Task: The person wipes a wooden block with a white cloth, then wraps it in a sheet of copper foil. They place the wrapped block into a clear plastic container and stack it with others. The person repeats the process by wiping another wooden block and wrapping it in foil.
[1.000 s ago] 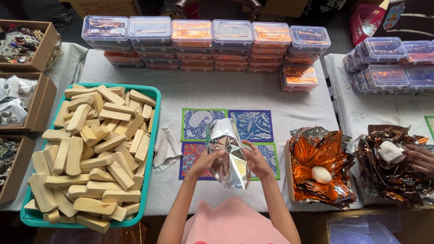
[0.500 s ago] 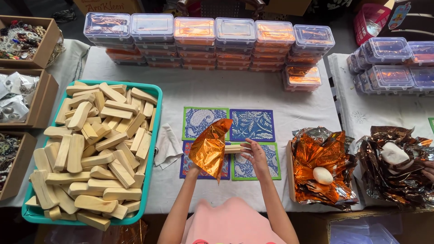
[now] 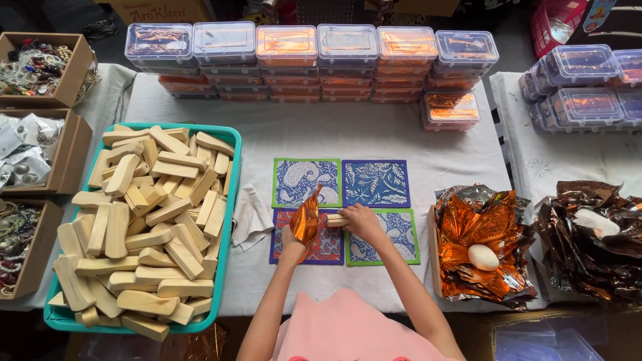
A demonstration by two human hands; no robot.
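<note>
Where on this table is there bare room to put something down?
Bare white cloth lies between the stacked lidded boxes and the four patterned mats. The teal tray of wooden blocks crowds one side, the foil pile the other.

Both forearms reach forward from the bottom edge and converge toward the middle. The left hand is raised a little, its fingers pinched closed. The right hand lies palm down just beside it, fingers curled and pointing left toward the other hand.
</note>
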